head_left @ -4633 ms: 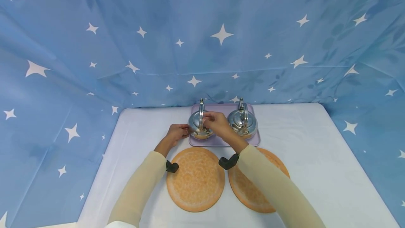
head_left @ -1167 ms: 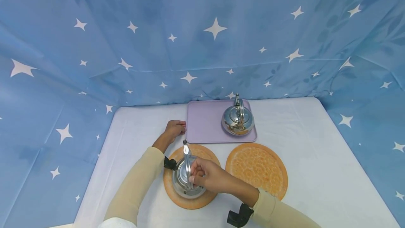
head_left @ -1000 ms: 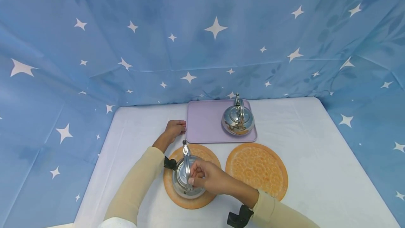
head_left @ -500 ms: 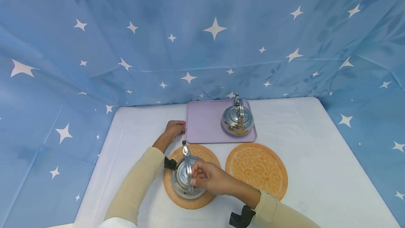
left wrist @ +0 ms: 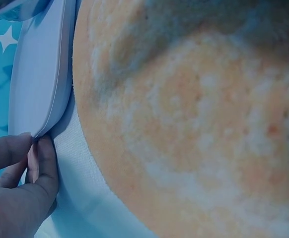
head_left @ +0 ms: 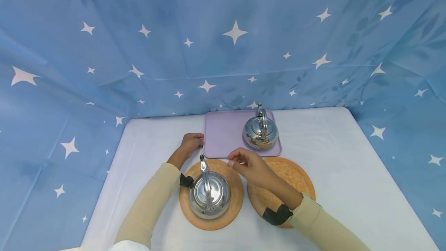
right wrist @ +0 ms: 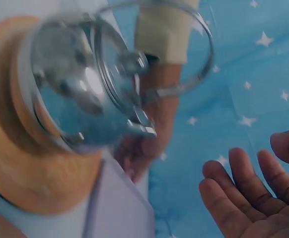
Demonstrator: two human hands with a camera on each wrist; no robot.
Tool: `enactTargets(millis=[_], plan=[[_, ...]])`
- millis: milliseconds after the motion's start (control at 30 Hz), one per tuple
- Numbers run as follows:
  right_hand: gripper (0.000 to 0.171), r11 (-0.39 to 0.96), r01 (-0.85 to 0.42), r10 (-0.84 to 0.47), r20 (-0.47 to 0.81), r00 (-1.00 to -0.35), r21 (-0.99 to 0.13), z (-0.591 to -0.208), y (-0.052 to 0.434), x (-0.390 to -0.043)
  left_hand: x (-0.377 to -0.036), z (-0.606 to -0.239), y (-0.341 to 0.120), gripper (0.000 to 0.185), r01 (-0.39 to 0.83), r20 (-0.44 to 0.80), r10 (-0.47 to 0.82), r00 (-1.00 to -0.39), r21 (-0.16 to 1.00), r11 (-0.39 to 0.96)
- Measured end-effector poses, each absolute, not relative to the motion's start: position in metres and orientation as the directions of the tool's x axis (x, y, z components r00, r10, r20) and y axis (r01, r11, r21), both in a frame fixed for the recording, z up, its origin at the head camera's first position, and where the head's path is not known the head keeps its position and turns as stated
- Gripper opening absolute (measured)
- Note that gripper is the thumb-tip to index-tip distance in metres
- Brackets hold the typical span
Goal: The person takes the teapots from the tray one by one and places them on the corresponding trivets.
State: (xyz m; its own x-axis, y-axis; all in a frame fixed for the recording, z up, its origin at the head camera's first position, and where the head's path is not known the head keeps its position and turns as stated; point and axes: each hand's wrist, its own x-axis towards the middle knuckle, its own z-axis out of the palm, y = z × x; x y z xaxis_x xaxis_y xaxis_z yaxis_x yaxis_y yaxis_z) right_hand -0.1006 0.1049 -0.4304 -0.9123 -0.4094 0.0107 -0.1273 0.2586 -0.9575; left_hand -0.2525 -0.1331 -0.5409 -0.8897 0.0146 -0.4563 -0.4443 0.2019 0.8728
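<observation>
A shiny steel kettle [head_left: 209,194] stands on the left orange round mat [head_left: 233,208], handle upright; the right wrist view shows this kettle [right wrist: 80,99] close up. My right hand [head_left: 244,162] hovers just past it, between the mats and the tray, fingers [right wrist: 249,193] relaxed and holding nothing. My left hand [head_left: 191,142] is at the front left corner of the lilac tray [head_left: 223,134]. Its fingertips [left wrist: 35,158] pinch the tray's rim [left wrist: 40,89]. A second kettle [head_left: 261,131] stands on the tray's right half.
A second orange mat [head_left: 296,173] lies to the right with my right forearm across it. A white cloth [head_left: 348,165] covers the table. Blue starred fabric [head_left: 223,30] walls the back and both sides.
My right hand carried the left kettle from the tray to the left mat, then let go of its handle and rose toward the tray. My left hand stayed at the tray's corner.
</observation>
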Motion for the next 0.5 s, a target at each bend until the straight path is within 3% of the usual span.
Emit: enactTargets(millis=[200,333,433,500], plan=[[0.019,0.283,-0.169,-0.224,0.106,-0.969,-0.944,-0.417,0.131,-0.126,-0.251,-0.541,-0.134,0.037,-0.434,-0.45,0.027,-0.893,0.875,0.216],[0.021,0.293,-0.244,-0.086,0.229,-0.97,-0.924,-0.408,0.145,-0.138,-0.249,-0.541,-0.134,0.037,-0.429,-0.446,0.031,-0.895,0.876,0.218],[0.029,0.277,-0.269,0.021,0.286,-0.958,-0.922,-0.411,0.154,-0.15,-0.25,-0.542,-0.135,0.037,-0.437,-0.452,0.029,-0.891,0.875,0.209],[0.04,0.261,-0.222,0.077,0.249,-0.965,-0.94,-0.415,0.159,-0.159,-0.25,-0.543,-0.135,0.036,-0.44,-0.455,0.023,-0.89,0.872,0.213]])
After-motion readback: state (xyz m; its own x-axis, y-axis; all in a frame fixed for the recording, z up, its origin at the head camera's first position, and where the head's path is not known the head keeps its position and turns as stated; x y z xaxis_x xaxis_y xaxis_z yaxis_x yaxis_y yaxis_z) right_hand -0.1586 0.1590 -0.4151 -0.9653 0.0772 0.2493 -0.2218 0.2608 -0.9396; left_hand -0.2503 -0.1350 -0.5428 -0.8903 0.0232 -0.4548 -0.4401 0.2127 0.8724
